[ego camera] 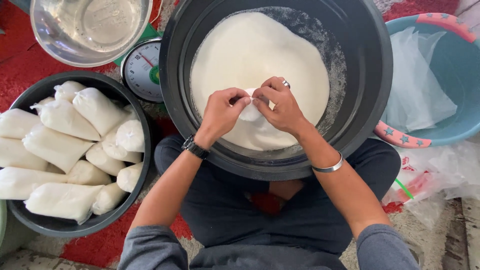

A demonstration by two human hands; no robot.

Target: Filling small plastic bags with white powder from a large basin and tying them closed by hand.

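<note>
Two bare hands are meeting over a large black tub (370,100) that is sitting between the person's crossed legs. The left hand (220,112) and the right hand (282,107) are both pinching a small clear bag (250,111) filled with white powder, the fingers of each closed tight on its top, just above the heap of white powder (250,55) that is filling the tub's bottom. A dark watch (194,147) is circling the left wrist, while a silver bangle (327,167) is hanging on the right forearm and a ring is showing on a right finger.

Left of the tub, a second black basin (30,95) is holding many filled, tied bags (60,150) of the same white stuff, piled against one another. Between the two black vessels a round dial scale (142,70) is lying face up, and above it a steel bowl (90,30) is resting at the frame's upper edge. On the right, a teal basin (460,75) with a pink starred rim is containing loose clear plastic sheeting (415,85), and more crumpled plastic (440,175) is lying on the floor beside it.

Underneath everything a red-and-pale patterned rug (30,65) is covering the floor, with bare weathered boards showing at the lower right corner. The person is wearing dark trousers and grey sleeves.
</note>
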